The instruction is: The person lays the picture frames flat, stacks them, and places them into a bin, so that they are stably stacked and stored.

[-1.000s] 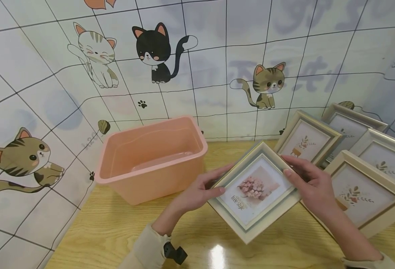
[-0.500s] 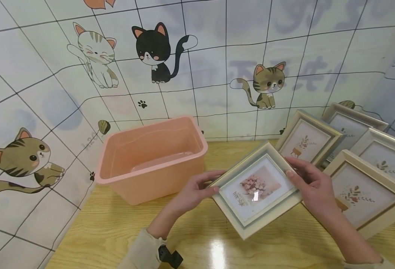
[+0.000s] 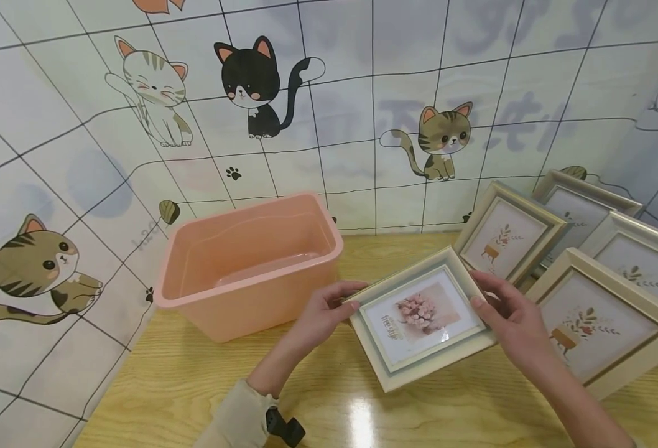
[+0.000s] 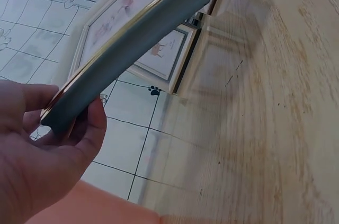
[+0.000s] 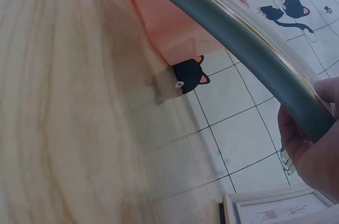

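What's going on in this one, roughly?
A person holds up a cream rectangular picture frame with a pink-flower print, tilted above a yellowish wooden table. The left grip pinches its left corner; the right grip holds its right edge. A pink rectangular plastic tub stands to the left, and four pale rectangular frames with plant prints stand at the right.

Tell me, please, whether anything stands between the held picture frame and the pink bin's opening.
Only the left hand, holding the picture frame on that side, and the wall of the pink bin visibly intervene; the other frames stand opposite.
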A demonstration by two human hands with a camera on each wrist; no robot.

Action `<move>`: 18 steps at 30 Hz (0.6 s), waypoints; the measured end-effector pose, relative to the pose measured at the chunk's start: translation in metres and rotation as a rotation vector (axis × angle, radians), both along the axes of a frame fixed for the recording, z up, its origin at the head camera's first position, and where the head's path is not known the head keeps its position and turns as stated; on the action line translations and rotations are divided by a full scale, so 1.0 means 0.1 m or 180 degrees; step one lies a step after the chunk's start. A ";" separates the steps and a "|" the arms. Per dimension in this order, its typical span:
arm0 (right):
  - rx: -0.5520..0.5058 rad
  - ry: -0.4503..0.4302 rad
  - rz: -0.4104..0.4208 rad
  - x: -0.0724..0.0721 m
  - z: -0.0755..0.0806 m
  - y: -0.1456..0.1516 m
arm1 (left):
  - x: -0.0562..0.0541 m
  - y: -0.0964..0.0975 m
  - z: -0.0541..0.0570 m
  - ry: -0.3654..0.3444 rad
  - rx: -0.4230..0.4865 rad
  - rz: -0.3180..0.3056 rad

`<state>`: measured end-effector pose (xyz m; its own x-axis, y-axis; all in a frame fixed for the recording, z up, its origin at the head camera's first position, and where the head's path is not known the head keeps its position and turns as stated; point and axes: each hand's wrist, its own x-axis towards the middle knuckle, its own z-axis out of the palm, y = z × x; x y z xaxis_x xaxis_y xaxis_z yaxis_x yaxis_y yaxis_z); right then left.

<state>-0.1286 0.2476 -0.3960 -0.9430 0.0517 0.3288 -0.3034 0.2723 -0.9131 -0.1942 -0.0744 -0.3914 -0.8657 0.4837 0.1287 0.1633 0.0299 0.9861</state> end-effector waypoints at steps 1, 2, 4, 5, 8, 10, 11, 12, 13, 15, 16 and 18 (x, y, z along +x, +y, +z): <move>0.0099 -0.0027 0.0010 0.01 -0.01 0.01 | 0.00 0.01 -0.01 -0.0009 -0.0021 0.0053; 0.0173 -0.0051 0.0032 0.02 -0.03 0.01 | -0.01 0.01 -0.02 -0.0005 -0.0035 0.0099; 0.0278 -0.0111 0.0110 0.03 -0.06 0.03 | -0.02 0.02 -0.03 0.0018 -0.0084 0.0201; 0.0339 -0.0126 0.0142 0.03 -0.08 0.04 | -0.03 0.02 -0.04 0.0043 -0.0113 0.0253; 0.0464 -0.0282 0.0317 0.05 -0.14 0.07 | -0.06 0.02 -0.07 0.0136 -0.0220 0.0367; 0.0522 -0.0368 0.0416 0.07 -0.18 0.09 | -0.07 0.02 -0.09 0.0210 -0.0320 0.0409; 0.0530 -0.0416 0.0452 0.08 -0.21 0.09 | -0.08 0.02 -0.10 0.0246 -0.0370 0.0425; 0.0521 -0.0473 0.0499 0.09 -0.23 0.10 | -0.08 0.02 -0.11 0.0280 -0.0421 0.0432; 0.0526 -0.0507 0.0528 0.10 -0.25 0.11 | -0.09 0.02 -0.11 0.0306 -0.0458 0.0431; 0.0504 -0.0525 0.0582 0.12 -0.30 0.11 | -0.10 0.02 -0.14 0.0355 -0.0550 0.0419; 0.0489 -0.0535 0.0609 0.12 -0.32 0.11 | -0.10 0.02 -0.15 0.0363 -0.0571 0.0406; 0.0453 -0.0558 0.0660 0.14 -0.36 0.11 | -0.11 0.02 -0.17 0.0363 -0.0619 0.0388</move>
<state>-0.1149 0.2582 -0.4321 -0.9716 -0.1828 0.1501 -0.2070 0.3500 -0.9136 -0.2047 -0.0722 -0.4086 -0.9044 0.4018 0.1437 0.2568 0.2436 0.9353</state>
